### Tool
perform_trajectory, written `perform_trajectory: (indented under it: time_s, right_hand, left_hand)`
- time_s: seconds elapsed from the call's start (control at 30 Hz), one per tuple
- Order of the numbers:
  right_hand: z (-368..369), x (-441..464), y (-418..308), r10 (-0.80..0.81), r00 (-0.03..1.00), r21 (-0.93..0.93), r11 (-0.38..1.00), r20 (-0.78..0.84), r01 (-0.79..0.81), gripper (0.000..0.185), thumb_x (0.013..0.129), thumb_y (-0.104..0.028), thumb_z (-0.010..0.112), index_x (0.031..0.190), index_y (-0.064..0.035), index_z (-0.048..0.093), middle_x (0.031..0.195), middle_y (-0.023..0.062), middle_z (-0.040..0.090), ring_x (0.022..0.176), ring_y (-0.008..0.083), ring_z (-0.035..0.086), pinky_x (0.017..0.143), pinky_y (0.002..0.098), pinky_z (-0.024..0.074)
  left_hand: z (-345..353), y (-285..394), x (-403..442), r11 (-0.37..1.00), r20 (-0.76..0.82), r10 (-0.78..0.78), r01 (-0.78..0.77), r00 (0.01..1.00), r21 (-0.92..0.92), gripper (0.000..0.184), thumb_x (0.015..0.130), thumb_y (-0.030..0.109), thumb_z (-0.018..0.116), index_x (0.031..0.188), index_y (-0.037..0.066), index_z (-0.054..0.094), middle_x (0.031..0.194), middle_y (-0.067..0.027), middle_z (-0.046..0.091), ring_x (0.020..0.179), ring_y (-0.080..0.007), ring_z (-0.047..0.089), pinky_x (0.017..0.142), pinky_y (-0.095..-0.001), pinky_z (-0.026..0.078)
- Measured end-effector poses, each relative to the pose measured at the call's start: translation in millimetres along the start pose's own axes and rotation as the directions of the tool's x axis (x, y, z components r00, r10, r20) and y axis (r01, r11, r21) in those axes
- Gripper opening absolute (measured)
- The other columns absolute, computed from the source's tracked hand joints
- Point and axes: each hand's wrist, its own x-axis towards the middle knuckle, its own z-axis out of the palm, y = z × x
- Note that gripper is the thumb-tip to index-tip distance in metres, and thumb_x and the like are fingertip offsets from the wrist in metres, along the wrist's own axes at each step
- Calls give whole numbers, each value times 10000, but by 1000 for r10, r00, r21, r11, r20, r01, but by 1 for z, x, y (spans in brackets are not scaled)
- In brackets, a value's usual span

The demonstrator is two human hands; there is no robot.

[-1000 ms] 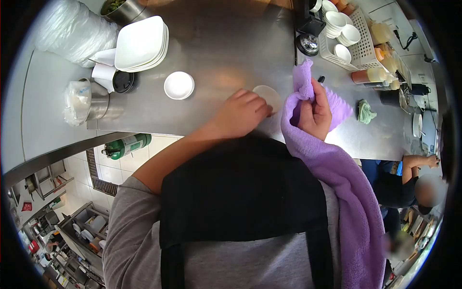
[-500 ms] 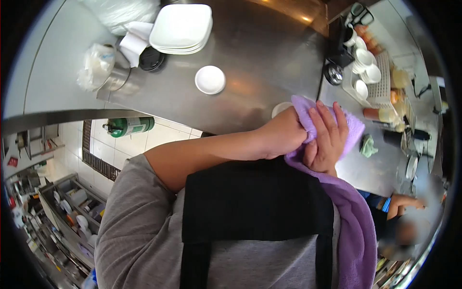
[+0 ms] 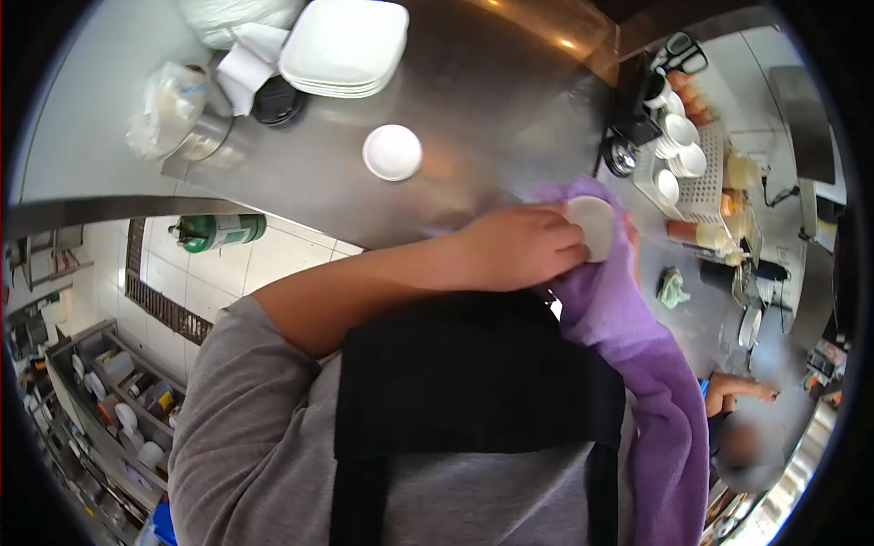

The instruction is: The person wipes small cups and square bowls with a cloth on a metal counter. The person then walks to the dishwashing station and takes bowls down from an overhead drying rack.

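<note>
Shiny metal worktop point(image 3: 492, 118), super fuzzy matt purple towel point(image 3: 669, 396), and the pale dish point(image 3: 596, 227) looks smooth, maybe plastic?

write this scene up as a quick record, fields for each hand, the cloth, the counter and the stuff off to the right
left hand: fingers on a small, pale round dish
right hand: mostly hidden behind a fluffy purple cloth; its grip cannot be made out
cloth: gathered behind the dish, hanging down the person's right side
metal counter: small white round bowl, apart from both hands; stack of white square plates beyond
right side: white perforated plastic basket with small white bowls; crumpled green cloth
</note>
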Motion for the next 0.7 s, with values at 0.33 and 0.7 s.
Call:
perform_trajectory:
  time_s: [0.33, 0.7]
  right_hand:
    - [-62, 12, 2, -342, 916, -842, 539, -211, 7, 282, 918, -221, 579, 1042, 30, 616, 768, 81, 636, 638, 98, 551, 588, 259, 446]
    - [-59, 18, 17, -677, 642, -928, -185, 360, 325, 288, 859, -54, 564, 1146, -19, 573, 1032, 182, 540, 944, 346, 514, 855, 388, 428]
  left_hand:
    - [12, -35, -28, 983, 123, 147, -159, 981, 91, 230, 783, 113, 567, 1007, 103, 616, 926, 3, 579, 987, -137, 578, 1065, -452, 337]
    - [29, -81, -57, 933, 130, -267, 222, 955, 282, 479, 792, 103, 610, 1264, 119, 531, 1171, -65, 541, 1126, -245, 533, 1062, -477, 343]
